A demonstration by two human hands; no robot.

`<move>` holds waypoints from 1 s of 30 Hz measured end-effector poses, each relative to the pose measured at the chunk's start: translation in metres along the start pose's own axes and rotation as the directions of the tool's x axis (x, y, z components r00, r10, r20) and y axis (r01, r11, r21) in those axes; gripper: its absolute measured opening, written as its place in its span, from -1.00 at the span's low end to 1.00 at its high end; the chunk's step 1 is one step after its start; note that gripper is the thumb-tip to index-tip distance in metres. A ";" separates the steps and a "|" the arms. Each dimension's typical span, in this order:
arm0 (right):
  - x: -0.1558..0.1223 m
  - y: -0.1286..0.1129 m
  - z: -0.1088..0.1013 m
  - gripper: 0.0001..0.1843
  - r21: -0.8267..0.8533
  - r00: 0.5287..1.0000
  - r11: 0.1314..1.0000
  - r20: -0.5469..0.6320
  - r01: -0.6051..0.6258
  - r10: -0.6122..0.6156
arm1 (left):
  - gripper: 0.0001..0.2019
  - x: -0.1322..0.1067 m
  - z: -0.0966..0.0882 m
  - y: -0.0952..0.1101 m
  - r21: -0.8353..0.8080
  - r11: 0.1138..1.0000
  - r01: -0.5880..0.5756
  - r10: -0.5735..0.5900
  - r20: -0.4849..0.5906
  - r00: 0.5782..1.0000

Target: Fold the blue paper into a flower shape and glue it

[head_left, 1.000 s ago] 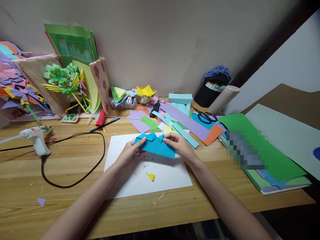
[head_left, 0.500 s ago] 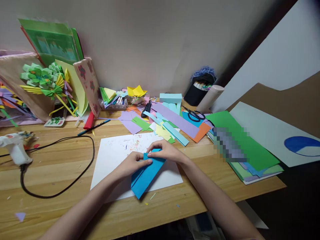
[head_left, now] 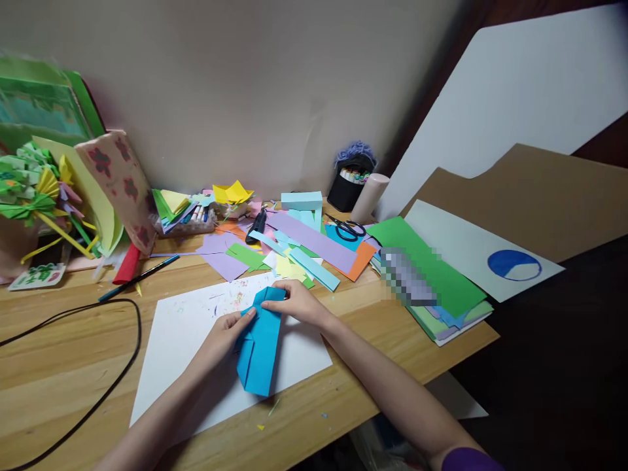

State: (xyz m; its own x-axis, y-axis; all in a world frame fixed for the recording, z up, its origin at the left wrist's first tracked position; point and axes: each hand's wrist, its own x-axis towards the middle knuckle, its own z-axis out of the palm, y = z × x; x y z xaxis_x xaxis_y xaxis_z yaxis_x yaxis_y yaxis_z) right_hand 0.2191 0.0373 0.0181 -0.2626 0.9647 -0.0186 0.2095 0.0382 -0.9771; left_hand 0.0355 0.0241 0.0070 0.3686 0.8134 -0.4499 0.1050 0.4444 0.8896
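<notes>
A folded blue paper [head_left: 259,347] lies lengthwise on a white sheet [head_left: 181,340] on the wooden desk. My left hand [head_left: 223,335] grips its left edge near the top, thumb on the paper. My right hand [head_left: 298,303] pinches the folded top end from the right. Both hands have fingers curled onto the paper.
Coloured paper strips [head_left: 299,245], scissors [head_left: 347,229] and a black marker pot [head_left: 349,182] crowd the back of the desk. A green paper stack [head_left: 432,275] lies right. A black cable [head_left: 98,353] loops left. Paper flowers [head_left: 34,196] stand far left. The desk edge [head_left: 373,405] runs close.
The blue paper has been turned from lying across to pointing toward me, and both hands came nearer with it. The view swung right, so the glue gun has left the frame.
</notes>
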 end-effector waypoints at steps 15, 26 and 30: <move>-0.003 0.000 0.009 -0.86 -0.077 0.980 0.989 -0.147 0.127 -0.138 | -0.54 -0.006 0.011 0.003 -0.151 0.989 0.014 -0.011 0.022 1.000; -0.008 0.007 0.006 -0.81 -0.369 0.789 0.732 0.007 0.573 -0.614 | -0.58 -0.005 0.008 -0.002 -0.221 0.973 -0.067 0.075 0.025 0.997; -0.010 0.007 0.002 -0.76 -0.479 0.740 0.601 0.174 0.640 -0.650 | -0.59 -0.004 0.006 -0.004 -0.238 0.968 -0.075 0.084 0.026 0.996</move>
State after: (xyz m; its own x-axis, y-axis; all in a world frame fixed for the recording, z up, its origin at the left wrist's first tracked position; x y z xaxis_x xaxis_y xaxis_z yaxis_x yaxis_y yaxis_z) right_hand 0.2211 0.0269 0.0108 -0.4947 0.6435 0.5841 0.4085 0.7654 -0.4974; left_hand 0.0395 0.0169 0.0055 0.3998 0.8378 -0.3719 -0.1461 0.4588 0.8765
